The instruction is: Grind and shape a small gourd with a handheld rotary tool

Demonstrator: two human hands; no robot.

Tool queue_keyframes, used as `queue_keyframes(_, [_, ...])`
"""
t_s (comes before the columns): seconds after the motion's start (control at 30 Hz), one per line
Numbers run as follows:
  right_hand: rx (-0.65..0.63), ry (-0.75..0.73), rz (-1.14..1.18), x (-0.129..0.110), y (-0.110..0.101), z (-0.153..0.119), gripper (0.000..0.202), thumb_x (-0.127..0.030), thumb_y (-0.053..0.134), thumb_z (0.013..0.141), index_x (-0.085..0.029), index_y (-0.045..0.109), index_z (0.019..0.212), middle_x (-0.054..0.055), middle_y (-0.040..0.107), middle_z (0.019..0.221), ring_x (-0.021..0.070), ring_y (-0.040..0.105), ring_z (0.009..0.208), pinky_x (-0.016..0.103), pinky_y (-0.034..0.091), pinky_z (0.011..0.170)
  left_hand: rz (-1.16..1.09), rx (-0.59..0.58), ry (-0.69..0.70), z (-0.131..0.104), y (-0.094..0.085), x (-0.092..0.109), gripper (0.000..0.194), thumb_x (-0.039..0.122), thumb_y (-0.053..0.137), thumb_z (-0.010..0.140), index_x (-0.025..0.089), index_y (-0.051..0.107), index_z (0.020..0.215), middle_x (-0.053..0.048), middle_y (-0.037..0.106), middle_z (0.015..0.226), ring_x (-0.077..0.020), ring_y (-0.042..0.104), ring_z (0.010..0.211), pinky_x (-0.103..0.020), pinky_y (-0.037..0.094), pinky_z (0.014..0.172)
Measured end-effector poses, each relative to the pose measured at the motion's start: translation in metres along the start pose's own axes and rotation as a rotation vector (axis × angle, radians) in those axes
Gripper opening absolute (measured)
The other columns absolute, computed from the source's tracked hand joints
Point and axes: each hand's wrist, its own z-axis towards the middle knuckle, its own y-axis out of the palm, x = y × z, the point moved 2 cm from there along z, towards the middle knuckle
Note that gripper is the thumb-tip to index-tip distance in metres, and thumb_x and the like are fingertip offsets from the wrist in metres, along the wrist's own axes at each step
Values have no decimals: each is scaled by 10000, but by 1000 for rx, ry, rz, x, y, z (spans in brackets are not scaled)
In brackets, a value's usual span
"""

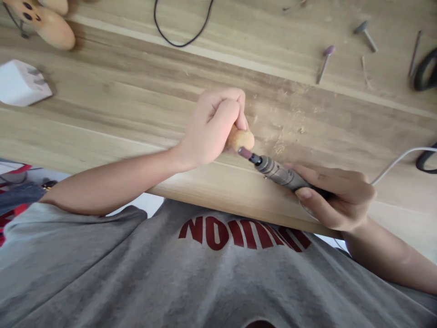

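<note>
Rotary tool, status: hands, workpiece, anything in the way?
Left hand gripping wooden piece. Right hand holding rotary tool, bit at piece's edge, contact unclear. Shavings on tabletop nearby, none blocking bit.

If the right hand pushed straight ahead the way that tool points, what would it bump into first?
Most likely the small wooden piece in the left hand: the tip of the rotary tool in the right hand already overlaps its edge, though whether they touch is unclear.
</note>
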Motion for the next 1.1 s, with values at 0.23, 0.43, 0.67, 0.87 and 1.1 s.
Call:
queue_keyframes(0.23, [-2,-10,4,1,0,-2,420,-242,576,961,-331,657,1363,12,728,764,141,652,555,243,486,451,18,-4,-2,-2,1,2,291,199,540,802,223,510,514,-1,477,458,-138,507,463,-282,288,447])
queue_keyframes(0.43, [3,77,-5,2,0,-1,284,-266,539,983,-263,747,1176,-14,609,598,127,600,494,235,456,441,50,-22,76,-1,2,2,288,129,483,760,209,520,486,-24,575,523,-142,556,516,-283,304,468])
queue_keyframes(0.67, [11,104,-19,0,-1,0,271,-304,518,1003,-286,736,1162,-19,618,630,115,626,513,220,464,459,31,-30,72,0,1,1,262,133,477,738,225,532,499,-18,576,510,-146,554,512,-287,303,446])
queue_keyframes(0.87, [6,26,-4,-2,-1,2,284,-255,561,964,-267,730,1192,2,677,681,141,655,533,240,499,447,-8,-9,60,0,1,-2,274,126,461,741,229,521,494,-1,539,479,-139,542,459,-289,266,419])
queue_keyframes(1.1, [10,27,17,-2,-1,3,314,-215,561,948,-276,722,1211,-29,594,572,141,631,499,240,480,438,-27,-40,57,-2,1,-1,268,130,477,752,223,534,507,-15,572,492,-147,565,458,-293,264,412])
